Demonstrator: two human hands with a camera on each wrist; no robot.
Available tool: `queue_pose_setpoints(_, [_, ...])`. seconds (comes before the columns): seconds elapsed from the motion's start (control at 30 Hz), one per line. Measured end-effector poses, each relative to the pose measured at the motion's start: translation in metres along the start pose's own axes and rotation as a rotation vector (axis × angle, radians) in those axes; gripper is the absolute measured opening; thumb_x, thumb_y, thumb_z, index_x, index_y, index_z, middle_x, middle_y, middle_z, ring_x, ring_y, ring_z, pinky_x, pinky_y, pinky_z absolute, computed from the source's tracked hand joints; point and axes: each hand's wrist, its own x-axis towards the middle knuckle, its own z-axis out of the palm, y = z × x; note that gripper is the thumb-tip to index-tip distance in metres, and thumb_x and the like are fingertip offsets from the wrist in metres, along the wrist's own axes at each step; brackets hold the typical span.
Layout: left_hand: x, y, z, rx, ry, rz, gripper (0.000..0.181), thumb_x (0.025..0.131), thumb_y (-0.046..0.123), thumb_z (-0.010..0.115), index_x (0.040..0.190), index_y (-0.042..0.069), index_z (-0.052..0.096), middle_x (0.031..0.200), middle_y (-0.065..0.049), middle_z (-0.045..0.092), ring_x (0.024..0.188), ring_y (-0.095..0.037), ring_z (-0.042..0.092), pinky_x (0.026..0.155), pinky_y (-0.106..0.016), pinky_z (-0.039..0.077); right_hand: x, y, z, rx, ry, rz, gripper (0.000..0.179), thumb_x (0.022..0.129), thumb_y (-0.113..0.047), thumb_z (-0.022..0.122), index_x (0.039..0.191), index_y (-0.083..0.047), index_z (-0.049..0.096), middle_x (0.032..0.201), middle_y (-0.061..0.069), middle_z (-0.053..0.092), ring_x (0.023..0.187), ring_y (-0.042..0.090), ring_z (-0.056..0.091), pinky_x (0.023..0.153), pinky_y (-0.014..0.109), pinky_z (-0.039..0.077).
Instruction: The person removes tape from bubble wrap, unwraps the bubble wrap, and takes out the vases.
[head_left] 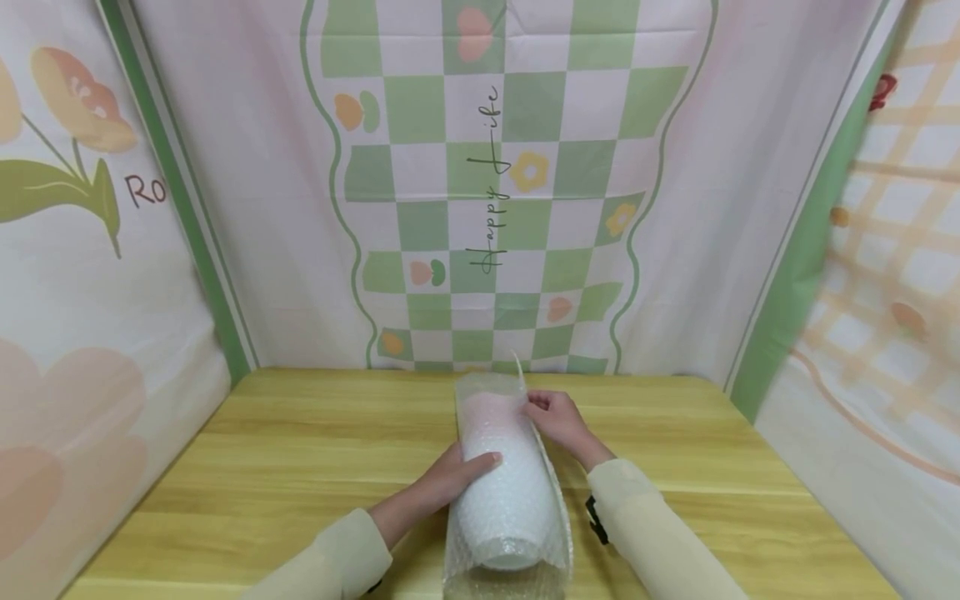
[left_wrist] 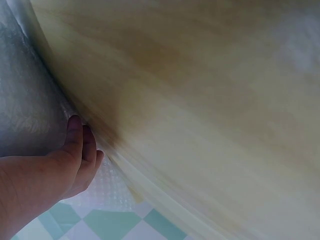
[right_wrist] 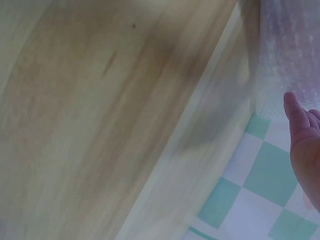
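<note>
At right, bubble wrap [head_left: 562, 510] pinched by the right hand [head_left: 559, 417] is best tautened, the wrapped object [head_left: 510, 496] gripped by the left hand [head_left: 450, 477].

Bubble wrap [head_left: 513, 496] runs off the head view's bottom.

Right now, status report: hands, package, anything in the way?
Left hand holds white-and-pink object in bubble wrap. Right hand pinches wrap's right edge, toward far end. Possible snag: loose wrap past near end.
</note>
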Motion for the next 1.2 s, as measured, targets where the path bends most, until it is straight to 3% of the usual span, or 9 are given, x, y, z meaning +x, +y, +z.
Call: queue_pose_setpoints(1.2, [-0.0018, 0.0043, 0.0003, -0.007, -0.017, -0.012, 0.069, 0.095, 0.045, 0.059, 0.142, 0.000, 0.036, 0.115, -0.012, 0.058, 0.100, -0.026, 0.061, 0.086, -0.044, 0.051, 0.0011, 0.0001, 0.0009, -0.042, 0.013, -0.020, 0.038, 0.095, -0.014, 0.057, 0.122, 0.013, 0.060, 0.121, 0.026, 0.062, 0.112, 0.034, 0.059, 0.091, 0.041, 0.051])
